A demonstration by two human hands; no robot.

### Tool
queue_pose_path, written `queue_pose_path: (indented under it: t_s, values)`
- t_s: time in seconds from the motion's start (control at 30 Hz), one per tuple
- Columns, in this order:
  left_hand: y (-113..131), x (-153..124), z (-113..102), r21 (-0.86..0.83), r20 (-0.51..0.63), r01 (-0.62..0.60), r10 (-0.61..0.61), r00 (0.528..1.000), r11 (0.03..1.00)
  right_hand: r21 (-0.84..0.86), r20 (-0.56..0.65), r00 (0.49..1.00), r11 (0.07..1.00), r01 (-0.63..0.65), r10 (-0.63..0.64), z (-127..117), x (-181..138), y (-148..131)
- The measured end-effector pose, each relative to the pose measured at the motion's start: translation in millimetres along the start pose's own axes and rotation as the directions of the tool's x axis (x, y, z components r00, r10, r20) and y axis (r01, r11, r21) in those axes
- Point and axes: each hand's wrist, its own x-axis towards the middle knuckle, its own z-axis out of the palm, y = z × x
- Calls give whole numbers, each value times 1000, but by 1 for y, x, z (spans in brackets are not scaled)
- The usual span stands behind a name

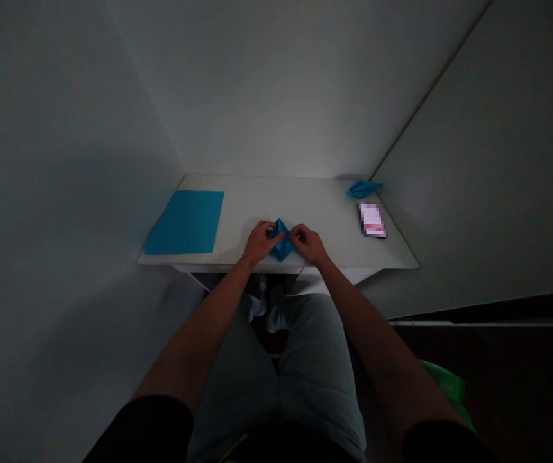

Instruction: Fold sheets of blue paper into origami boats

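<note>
A small piece of folded blue paper (281, 248) lies near the front edge of the white table, its upper tip pointing away from me. On its left side, my left hand (260, 240) grips it, with the thumb across the paper. The fingers of my right hand (308, 242) pinch its right corner. Some of the folds are hidden under my fingers.
Flat blue sheets (187, 222) lie at the left end of the white table (252, 193). A folded blue paper shape (363, 188) rests at the back right, behind a phone (371, 220). Walls enclose the table. Something green (445, 382) is low on the right.
</note>
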Motion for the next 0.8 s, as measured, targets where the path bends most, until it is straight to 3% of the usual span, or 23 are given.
queue_pose_path:
  t_s: [0.17,0.37,0.63,0.8]
  values:
    - [-2,4,0,11,-21,52,-52,998,999,64,48,997,996,54,-57,2,-1,-1]
    - [-3,8,-2,-205,-51,103,-116,992,973,55,-36,999,998,-38,40,1,4,6]
    - [-1,11,-10,-334,-86,167,-206,975,928,19,131,991,999,-27,24,0,5,7]
    - [-3,13,-13,-434,-108,195,-265,958,880,144,71,997,989,-38,28,1,10,11]
